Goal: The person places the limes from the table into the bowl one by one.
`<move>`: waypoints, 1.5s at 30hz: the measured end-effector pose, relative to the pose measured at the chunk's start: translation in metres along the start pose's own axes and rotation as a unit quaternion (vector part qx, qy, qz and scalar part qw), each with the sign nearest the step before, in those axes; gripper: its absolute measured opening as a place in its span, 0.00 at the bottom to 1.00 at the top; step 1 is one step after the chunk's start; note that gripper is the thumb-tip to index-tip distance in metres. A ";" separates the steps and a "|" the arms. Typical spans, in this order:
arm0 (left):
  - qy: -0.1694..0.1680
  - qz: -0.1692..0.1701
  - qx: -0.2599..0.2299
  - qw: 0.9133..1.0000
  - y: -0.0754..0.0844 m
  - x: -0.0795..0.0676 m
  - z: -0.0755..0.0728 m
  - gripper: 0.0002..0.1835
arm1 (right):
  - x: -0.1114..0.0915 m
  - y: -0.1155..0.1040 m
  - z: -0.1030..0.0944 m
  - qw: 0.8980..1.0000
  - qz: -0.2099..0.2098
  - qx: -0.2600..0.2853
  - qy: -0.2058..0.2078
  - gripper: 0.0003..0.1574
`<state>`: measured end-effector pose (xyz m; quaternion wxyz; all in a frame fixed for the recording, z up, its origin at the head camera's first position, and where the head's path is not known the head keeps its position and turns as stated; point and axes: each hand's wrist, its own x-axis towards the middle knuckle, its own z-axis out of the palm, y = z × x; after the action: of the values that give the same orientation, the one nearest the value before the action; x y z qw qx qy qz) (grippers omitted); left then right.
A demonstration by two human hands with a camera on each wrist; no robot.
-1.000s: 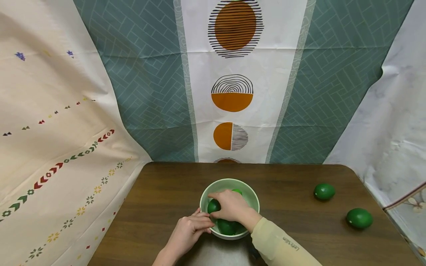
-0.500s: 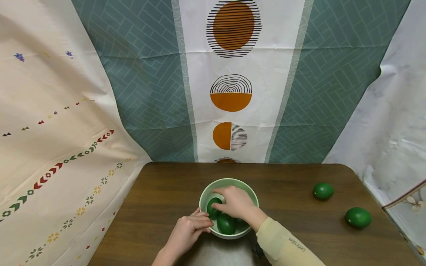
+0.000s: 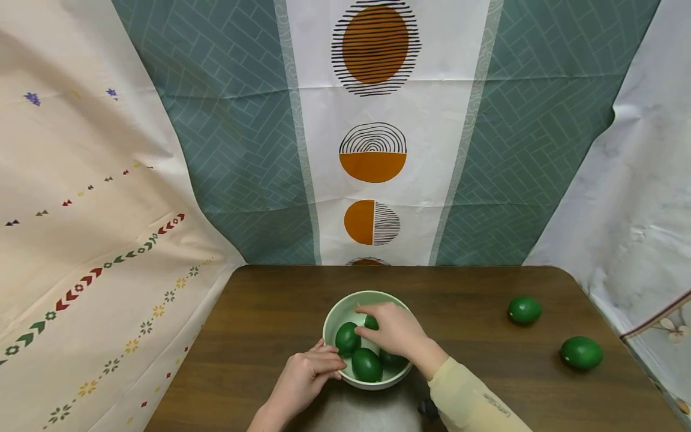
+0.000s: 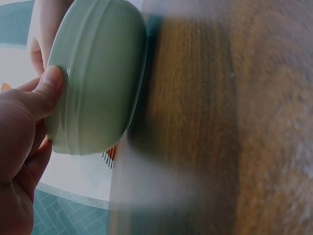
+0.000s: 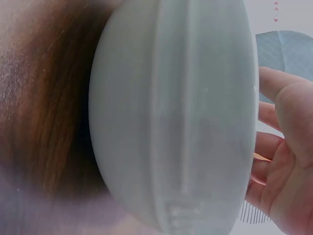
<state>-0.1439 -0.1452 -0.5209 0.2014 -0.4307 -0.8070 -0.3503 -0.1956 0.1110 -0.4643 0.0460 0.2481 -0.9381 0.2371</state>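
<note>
A pale green bowl (image 3: 342, 314) stands on the wooden table near its front edge. My left hand (image 3: 308, 373) holds the bowl's near left rim; in the left wrist view the thumb (image 4: 53, 78) presses the outer wall. Dark green limes lie in the bowl, among them a left lime (image 3: 348, 338) and a front lime (image 3: 367, 365). My right hand (image 3: 398, 331) is over the bowl's right half, thumb and fingers spread apart. It partly covers a back lime (image 3: 371, 322) and a right lime (image 3: 391, 360). In the right wrist view the bowl wall hides its fingertips.
Two more limes lie apart on the table's right side, a far one (image 3: 525, 310) and a nearer one (image 3: 582, 353). Patterned cloths hang behind the table (image 3: 270, 312) and along both sides.
My right hand has let go of the left lime and shifted right, uncovering more of the limes. My left hand stays on the rim.
</note>
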 end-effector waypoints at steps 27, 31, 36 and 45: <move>0.007 0.003 -0.003 1.000 0.001 0.000 0.000 0.13 | -0.024 0.026 -0.033 0.993 0.084 0.049 0.061 0.19; 0.007 0.002 0.001 1.000 0.001 0.000 0.000 0.13 | -0.028 0.034 -0.036 0.993 0.081 0.050 0.072 0.20; 0.007 0.002 0.003 1.000 0.000 0.000 0.001 0.13 | -0.035 0.042 -0.041 0.990 0.087 0.064 0.091 0.19; 0.002 0.001 -0.004 1.000 0.001 0.000 0.001 0.12 | -0.050 0.057 -0.048 0.984 0.096 0.090 0.120 0.15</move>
<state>-0.1429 -0.1442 -0.5212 0.2016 -0.4317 -0.8047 -0.3542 -0.1812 0.1990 -0.4560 0.1127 0.1298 -0.9203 0.3514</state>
